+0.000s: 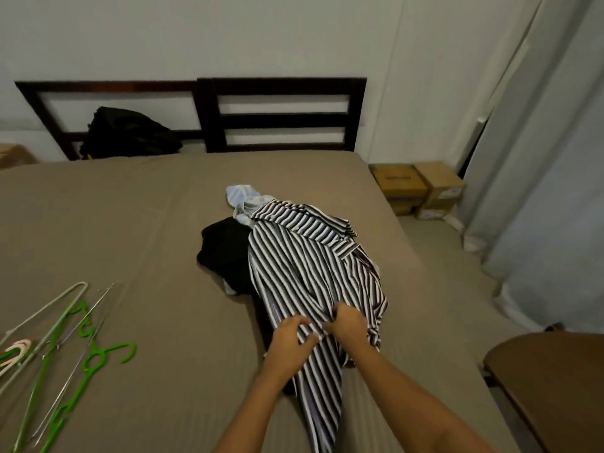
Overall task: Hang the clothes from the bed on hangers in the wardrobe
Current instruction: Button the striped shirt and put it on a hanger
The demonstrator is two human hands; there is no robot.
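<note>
A taupe sheet with a faint woven stripe lies smooth across a wide bed point(130, 223) in a pale-walled room, backed by a dark slatted wooden headboard point(281, 120). A slumped black bag point(130, 132) leans against the headboard on the left.

The clothes sit in a heap right of the bed's centre. A black-and-white striped shirt point(304, 266), thin and deeply creased, drapes over a matte black garment point(225, 253), and a crumpled pale blue piece point(243, 197) lies at the far end. The sheet is bare to the left of the pile, as far as the bed's near-left corner. There green plastic hangers point(88, 358) with round hooks lie tangled with thin wire hangers point(45, 312).

Cardboard boxes point(421, 188) stand on the floor past the bed's right edge, near a grey curtain point(549, 191). A rounded brown wooden surface point(549, 380) juts in at lower right.

Both hands meet on the shirt's near end. The left hand point(291, 338) pinches the striped cloth between curled fingers and thumb. The right hand point(349, 325), just beside it, grips a gathered bunch of the same fabric.
</note>
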